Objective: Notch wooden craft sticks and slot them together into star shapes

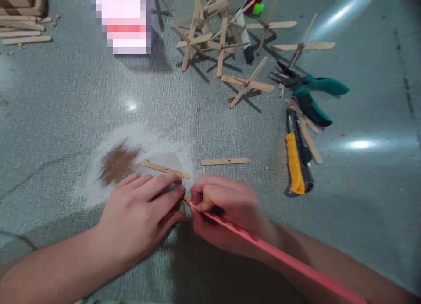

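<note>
My right hand (226, 207) is closed around a pink-red pencil (279, 251). Its dark tip points left, at a small bit of a wooden craft stick (188, 198) showing between my hands. With fingers bent, my left hand (141, 207) holds that stick down; most of it is hidden under the fingers. Just beyond my left fingertips lies another craft stick (153, 165) with a small slot in its middle. A third stick (217, 162), with a little notch midway along its upper edge, rests beyond my right hand.
White powder (131, 133) with a brown dust patch (118, 164) covers the table left. At right lie a yellow utility knife (296, 164) and green-handled pliers (324, 85). Several crossed-stick pieces (246, 83) stand at the back. Stacked sticks (21, 26) occupy the far left, near a pixelated object (128, 15).
</note>
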Available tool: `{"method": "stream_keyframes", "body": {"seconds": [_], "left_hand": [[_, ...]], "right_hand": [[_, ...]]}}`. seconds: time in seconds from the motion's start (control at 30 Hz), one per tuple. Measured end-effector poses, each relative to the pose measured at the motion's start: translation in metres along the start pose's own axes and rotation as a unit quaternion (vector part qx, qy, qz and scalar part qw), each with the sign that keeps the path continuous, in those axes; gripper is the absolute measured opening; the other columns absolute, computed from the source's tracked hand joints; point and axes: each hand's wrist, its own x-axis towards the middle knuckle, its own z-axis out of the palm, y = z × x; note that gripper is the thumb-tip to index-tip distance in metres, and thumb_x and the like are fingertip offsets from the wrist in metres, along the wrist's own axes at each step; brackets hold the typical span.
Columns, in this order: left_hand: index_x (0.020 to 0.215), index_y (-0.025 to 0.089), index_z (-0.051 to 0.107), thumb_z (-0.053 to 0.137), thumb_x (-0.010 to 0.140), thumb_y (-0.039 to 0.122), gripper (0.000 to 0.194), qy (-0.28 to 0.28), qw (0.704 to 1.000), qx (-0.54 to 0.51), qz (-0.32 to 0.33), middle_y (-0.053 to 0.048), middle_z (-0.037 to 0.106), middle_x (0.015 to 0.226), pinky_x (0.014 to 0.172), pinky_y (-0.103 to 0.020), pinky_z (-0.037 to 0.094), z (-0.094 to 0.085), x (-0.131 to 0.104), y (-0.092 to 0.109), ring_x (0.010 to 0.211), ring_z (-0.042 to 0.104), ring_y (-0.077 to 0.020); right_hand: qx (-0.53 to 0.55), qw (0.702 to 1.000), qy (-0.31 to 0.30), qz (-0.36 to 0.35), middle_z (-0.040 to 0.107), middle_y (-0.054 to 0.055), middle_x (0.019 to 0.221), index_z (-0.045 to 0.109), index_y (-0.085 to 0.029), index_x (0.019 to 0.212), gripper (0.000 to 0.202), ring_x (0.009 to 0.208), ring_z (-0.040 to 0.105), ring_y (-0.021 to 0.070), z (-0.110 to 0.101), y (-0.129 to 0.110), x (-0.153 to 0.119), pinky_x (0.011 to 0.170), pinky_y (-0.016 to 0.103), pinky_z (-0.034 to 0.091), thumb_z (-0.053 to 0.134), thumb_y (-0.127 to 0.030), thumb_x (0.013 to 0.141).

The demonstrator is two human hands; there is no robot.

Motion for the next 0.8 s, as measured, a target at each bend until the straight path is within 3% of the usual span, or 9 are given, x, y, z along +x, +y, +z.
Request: {"method": "stream_keyframes", "body": {"seconds": [0.2, 0.4, 0.8], "left_hand": [[0.110, 0.020, 0.072, 0.058, 0.101, 0.039, 0.025, -0.011, 1.000, -0.002, -0.010, -0.007, 0.076, 0.119, 0.068, -0.043, 0.055, 0.0006, -0.0002, 0.0003, 0.084, 0.073, -0.0236], [0.111, 0.019, 0.072, 0.057, 0.102, 0.039, 0.026, -0.008, 1.000, 0.007, 0.004, -0.007, 0.076, 0.118, 0.067, -0.041, 0.055, -0.0002, 0.0003, -0.0001, 0.082, 0.072, -0.0225], [0.109, 0.018, 0.073, 0.057, 0.102, 0.037, 0.026, -0.002, 1.000, -0.016, -0.006, -0.008, 0.077, 0.117, 0.066, -0.045, 0.055, 0.0008, -0.0004, -0.0007, 0.083, 0.074, -0.0257]], "right_hand": [[0.033, 0.999, -0.036, 0.004, 0.053, -0.004, 0.071, 0.037, -0.022, 0.069, 0.028, 0.061, 0.046, 0.0083, -0.0013, -0.0014, 0.0003, 0.054, 0.019, 0.036, 0.056, -0.001, 0.071], [0.013, 1.000, -0.001, -0.006, 0.057, -0.004, 0.073, 0.040, -0.023, 0.072, 0.028, 0.062, 0.050, 0.0082, -0.0007, 0.0004, -0.0005, 0.055, 0.019, 0.038, 0.059, -0.001, 0.071], [0.003, 1.000, -0.002, -0.006, 0.058, -0.003, 0.073, 0.041, -0.023, 0.072, 0.028, 0.061, 0.051, 0.0083, -0.0014, 0.0004, 0.0012, 0.054, 0.020, 0.038, 0.057, -0.001, 0.069]]}}
